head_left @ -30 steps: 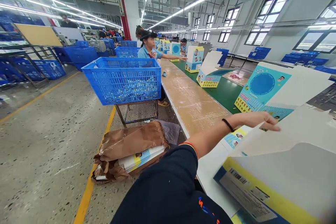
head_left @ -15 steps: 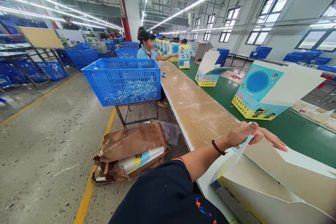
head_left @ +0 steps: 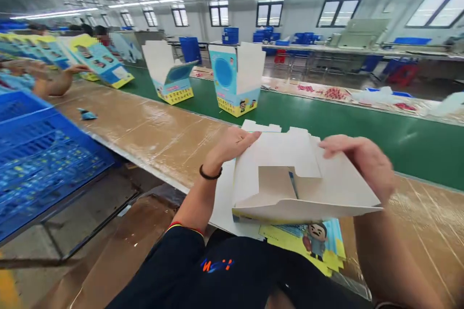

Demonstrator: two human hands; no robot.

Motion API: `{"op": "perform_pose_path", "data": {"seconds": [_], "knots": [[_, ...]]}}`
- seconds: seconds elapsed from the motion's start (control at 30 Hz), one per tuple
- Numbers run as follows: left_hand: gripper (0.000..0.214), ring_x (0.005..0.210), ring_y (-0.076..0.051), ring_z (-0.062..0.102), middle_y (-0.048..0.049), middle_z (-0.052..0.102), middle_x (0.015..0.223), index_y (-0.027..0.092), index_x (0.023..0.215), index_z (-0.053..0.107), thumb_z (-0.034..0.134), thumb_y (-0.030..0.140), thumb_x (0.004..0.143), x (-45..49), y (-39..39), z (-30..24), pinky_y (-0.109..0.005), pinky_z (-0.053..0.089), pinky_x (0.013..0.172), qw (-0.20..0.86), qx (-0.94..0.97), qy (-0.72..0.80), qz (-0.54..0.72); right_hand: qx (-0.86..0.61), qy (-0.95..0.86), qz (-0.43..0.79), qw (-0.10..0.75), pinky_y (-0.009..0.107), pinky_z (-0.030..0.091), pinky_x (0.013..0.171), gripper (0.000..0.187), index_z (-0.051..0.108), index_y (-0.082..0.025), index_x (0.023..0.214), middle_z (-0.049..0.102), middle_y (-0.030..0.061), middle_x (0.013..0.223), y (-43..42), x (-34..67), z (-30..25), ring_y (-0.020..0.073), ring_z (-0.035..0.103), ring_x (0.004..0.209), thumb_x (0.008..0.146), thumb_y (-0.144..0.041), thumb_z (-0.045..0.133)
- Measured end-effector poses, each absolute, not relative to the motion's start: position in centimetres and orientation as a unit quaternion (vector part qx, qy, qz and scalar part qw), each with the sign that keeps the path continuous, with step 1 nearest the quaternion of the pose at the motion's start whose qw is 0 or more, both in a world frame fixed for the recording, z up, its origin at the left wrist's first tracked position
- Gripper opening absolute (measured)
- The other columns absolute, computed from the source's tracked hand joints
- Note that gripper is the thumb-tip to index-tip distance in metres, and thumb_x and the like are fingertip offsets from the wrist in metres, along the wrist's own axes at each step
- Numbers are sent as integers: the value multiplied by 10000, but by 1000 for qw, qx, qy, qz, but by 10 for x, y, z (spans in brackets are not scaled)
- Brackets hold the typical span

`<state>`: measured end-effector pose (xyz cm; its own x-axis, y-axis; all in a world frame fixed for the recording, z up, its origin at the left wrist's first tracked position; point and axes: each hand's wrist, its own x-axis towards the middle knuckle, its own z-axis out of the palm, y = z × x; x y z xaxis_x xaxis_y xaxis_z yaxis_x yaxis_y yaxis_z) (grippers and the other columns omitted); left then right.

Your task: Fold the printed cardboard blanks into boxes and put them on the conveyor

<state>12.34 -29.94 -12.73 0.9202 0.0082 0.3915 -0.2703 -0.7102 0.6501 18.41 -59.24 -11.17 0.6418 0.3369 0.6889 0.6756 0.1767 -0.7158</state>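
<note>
The half-folded white cardboard display box [head_left: 290, 188] now sits between both hands above the tan tabletop [head_left: 152, 140]: the left hand [head_left: 232, 147] lies fingers flat against it, the right hand [head_left: 357, 159] grips its edge with curled fingers.

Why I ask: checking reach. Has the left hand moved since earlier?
Yes: the left hand has drawn back from the green conveyor belt and now rests on the white carton.
</note>
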Motion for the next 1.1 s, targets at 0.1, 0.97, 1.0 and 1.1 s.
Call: {"op": "perform_pose_path", "data": {"seconds": [0.1,0.97,1.0,1.1], "knots": [[642,546,-150,446,1,446,469,212,445,439,452,548,991,117,-313,-117,-339,407,669,220,957,-97,163,-723,-438,-58,532,394,526,916,309,712,-259,1102,712,80,1121,-576,177,-110,242,656,1020,1064,-455,476],[753,900,-215,649,-94,703,1179,278,1498,574,668,658,855,45,-320,-134,-419,530,950,421,870,-154,203,-746,-559,-24,360,510,528,1150,302,707,-303,1309,625,79,1462,-592,166,-125,284,578,1382,1043,-345,572],[605,960,-219,645,-102,682,1236,279,1418,652,675,547,876,45,-323,-134,-426,518,982,388,887,-152,198,-749,-579,-23,321,533,502,1175,286,753,-283,1246,692,76,1368,-591,168,-126,291,574,1386,1044,-319,553],[321,1079,-241,632,-81,718,1200,274,1124,808,564,335,925,45,-329,-128,-466,450,1053,285,931,-179,139,-765,-592,-18,255,584,494,1157,307,777,-245,1232,747,77,1269,-591,170,-126,324,561,1399,1037,-330,555]]}}
